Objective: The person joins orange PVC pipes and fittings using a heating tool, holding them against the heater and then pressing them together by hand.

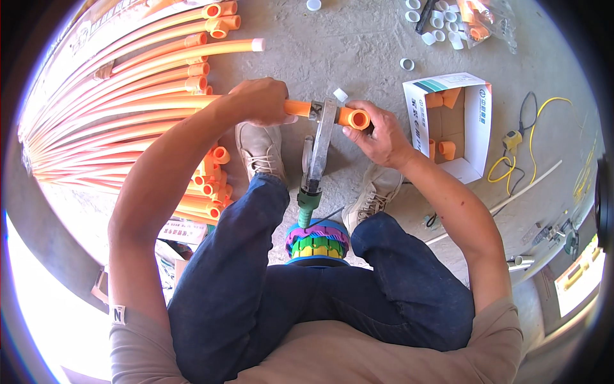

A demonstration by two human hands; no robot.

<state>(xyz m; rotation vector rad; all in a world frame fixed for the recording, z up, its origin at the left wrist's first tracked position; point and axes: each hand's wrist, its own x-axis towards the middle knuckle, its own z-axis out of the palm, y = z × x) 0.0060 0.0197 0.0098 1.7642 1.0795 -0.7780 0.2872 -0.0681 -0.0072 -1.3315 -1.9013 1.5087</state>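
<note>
Flanking the green-handled metal tool (324,136), left grip (262,102) clasped orange plastic pipe (298,108), right grip (385,136) pinched orange tubular fitting (346,116), seemingly for alignment

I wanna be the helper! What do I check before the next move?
1. Left hand gripping the orange pipe: ok.
2. Right hand holding the orange fitting: ok.
3. Pipe and fitting on opposite sides of the tool's metal plate: ok.
4. Both hands look clear of that plate: ok.
5. Plate hot or cold: cannot tell, so treat it as hot.
6. Spare fittings inside the white box: ok.
</note>
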